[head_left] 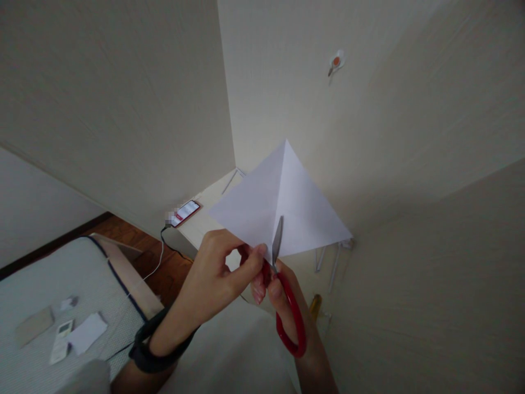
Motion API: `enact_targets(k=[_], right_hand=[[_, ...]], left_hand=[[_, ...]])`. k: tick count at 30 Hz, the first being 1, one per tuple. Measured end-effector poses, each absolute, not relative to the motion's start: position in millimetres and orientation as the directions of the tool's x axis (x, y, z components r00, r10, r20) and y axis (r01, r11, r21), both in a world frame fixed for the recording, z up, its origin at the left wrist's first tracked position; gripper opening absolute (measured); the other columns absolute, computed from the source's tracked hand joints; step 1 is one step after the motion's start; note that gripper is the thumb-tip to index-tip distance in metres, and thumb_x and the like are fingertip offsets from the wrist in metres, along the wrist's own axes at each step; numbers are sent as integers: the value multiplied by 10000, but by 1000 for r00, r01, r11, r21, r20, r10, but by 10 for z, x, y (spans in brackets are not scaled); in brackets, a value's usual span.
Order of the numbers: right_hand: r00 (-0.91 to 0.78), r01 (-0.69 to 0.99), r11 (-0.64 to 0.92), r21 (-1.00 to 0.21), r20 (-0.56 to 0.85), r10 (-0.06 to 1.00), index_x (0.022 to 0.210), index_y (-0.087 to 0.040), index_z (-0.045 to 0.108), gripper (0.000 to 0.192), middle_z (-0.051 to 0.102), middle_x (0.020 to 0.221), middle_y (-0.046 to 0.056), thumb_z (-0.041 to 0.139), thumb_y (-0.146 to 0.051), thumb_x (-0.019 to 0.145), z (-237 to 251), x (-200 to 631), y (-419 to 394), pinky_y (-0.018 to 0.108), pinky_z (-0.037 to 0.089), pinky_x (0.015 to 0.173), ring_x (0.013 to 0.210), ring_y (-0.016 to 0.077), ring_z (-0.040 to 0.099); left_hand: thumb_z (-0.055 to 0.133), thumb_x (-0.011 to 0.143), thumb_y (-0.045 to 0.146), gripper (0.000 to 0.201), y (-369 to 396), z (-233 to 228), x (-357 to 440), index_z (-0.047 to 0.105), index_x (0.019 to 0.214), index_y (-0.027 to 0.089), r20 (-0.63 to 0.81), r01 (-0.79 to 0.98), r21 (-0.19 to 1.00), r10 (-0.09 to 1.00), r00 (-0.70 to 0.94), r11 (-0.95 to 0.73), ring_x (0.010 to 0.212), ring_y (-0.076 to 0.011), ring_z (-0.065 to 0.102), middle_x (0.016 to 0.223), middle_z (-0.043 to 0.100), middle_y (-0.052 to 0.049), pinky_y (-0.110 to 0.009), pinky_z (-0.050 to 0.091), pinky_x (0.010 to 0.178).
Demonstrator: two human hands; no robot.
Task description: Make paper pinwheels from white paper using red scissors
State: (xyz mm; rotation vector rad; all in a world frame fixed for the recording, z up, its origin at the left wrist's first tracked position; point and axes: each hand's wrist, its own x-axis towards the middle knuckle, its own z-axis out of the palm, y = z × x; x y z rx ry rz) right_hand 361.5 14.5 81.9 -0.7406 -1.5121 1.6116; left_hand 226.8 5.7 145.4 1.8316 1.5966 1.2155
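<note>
A white sheet of paper (254, 202) with a crease down its middle is held up in front of me, one corner pointing away. My left hand (229, 262) pinches its near edge between thumb and fingers. Scissors (290, 323) with red handles are in my right hand (283, 301), the thumb through one loop. One blade (278, 238) lies over the paper along the crease near the close edge; the other blade is hidden, seemingly beneath the sheet. Whether the blades are parted cannot be made out.
Behind the paper is a pale table (205, 219) in a wall corner. A lit phone (185, 213) with a cable lies at its left edge. On the mattress (24, 273) at left are a remote control (61, 342) and paper scraps (88, 332). A hook (336, 61) is on the wall.
</note>
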Motion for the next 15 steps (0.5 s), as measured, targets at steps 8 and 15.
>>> enact_targets(k=[8, 15], right_hand=[[-536, -158, -9, -987, 78, 841, 667, -223, 435, 543, 430, 627, -17, 428, -742, 826, 818, 3600, 147, 298, 353, 569, 585, 150, 414], [-546, -187, -32, -982, 77, 834, 672, -219, 440, 542, 426, 628, -21, 445, -740, 819, 809, 3599, 148, 287, 332, 547, 564, 136, 387]], left_hand=[[547, 854, 224, 345, 44, 1427, 2269, 634, 522, 188, 350, 619, 753, 932, -91, -222, 526, -121, 579, 488, 629, 26, -239, 414, 567], [541, 842, 229, 330, 57, 1423, 2254, 622, 527, 177, 308, 618, 763, 947, -91, -189, 554, -142, 585, 514, 640, 3, -261, 412, 571]])
